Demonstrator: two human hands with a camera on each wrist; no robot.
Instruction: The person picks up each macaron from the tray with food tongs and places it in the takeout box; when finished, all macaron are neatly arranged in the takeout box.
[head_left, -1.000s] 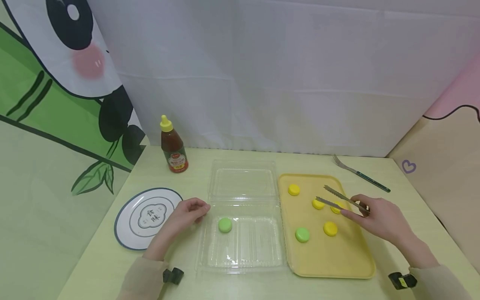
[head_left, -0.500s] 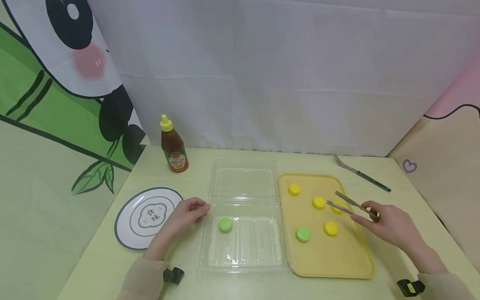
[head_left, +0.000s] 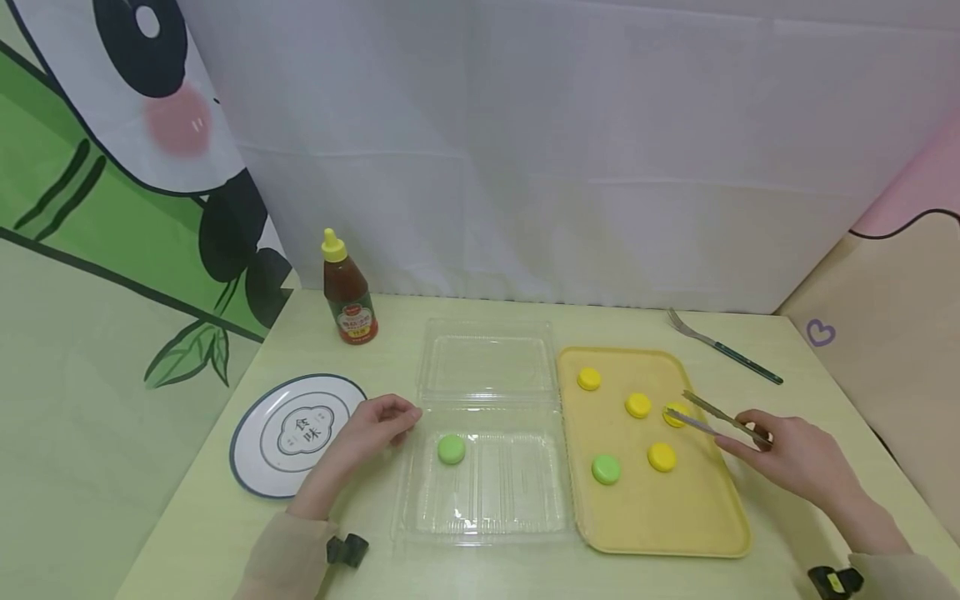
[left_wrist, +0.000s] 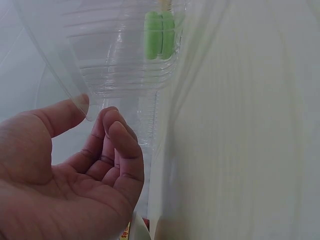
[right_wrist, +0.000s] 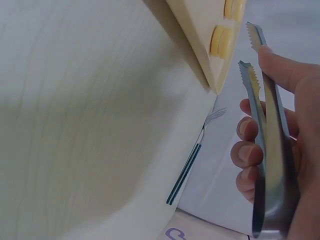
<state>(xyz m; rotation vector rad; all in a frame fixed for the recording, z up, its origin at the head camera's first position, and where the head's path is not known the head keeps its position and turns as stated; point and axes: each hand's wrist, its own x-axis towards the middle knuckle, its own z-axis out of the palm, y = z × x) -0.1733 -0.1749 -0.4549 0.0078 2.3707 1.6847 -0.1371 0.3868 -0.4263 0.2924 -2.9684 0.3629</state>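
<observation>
My right hand (head_left: 802, 458) holds metal tongs (right_wrist: 272, 150) between thumb and fingers, their toothed tips apart with nothing between them. In the head view the tips hover over a yellow macaron (head_left: 675, 415) near the right side of the yellow tray (head_left: 637, 521). Several more yellow macarons and one green macaron (head_left: 606, 469) lie on that tray. My left hand (head_left: 378, 427) pinches the left rim of a clear plastic clamshell box (head_left: 517, 492), thumb on one side and fingertips on the other. The box lies with its lid folded back, and one green macaron (head_left: 452, 450) sits inside.
A white plate (head_left: 258, 454) with a blue rim lies left of the box, partly behind the left forearm. Behind it stands a sauce bottle (head_left: 349, 304) with a yellow cap. A fork (head_left: 723, 346) lies beyond the tray at the back right. White cloth (head_left: 525, 167) hangs behind the table.
My right hand has drawn back to the right and toward me with the tongs, uncovering more of the yellow macarons. The left hand and the box have stayed in place.
</observation>
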